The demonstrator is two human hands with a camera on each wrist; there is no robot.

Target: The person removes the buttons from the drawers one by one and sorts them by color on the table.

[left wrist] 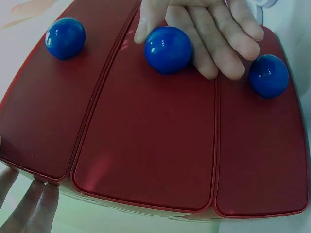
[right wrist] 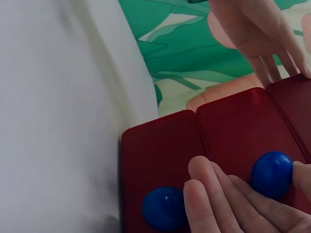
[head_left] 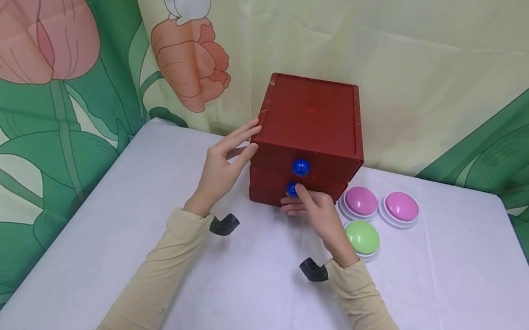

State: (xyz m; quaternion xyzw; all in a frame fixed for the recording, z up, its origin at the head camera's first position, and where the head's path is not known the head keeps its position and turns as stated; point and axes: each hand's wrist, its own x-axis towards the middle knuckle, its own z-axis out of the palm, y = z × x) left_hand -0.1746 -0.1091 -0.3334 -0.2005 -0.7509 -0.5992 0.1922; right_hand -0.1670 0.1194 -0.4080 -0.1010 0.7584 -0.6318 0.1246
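A dark red drawer cabinet point(head_left: 313, 115) stands toward the back of the table, its three stacked drawers each bearing a round blue knob. My right hand point(head_left: 319, 212) has the middle drawer's blue knob point(left wrist: 168, 50) between thumb and fingers. Its other fingers extend beneath, near the lowest knob point(right wrist: 164, 208), which they hide in the head view. Above sits the top knob point(head_left: 301, 167), untouched. With fingers extended, my left hand point(head_left: 223, 167) rests against the cabinet's left side by the top front edge. All the drawers look closed.
To the right of the cabinet are two pink dome buttons point(head_left: 360, 201) and a green dome button point(head_left: 362, 237) on white bases. A white cloth covers the table point(head_left: 244, 299). Behind it hangs a curtain point(head_left: 410, 84) printed with plants and a rabbit.
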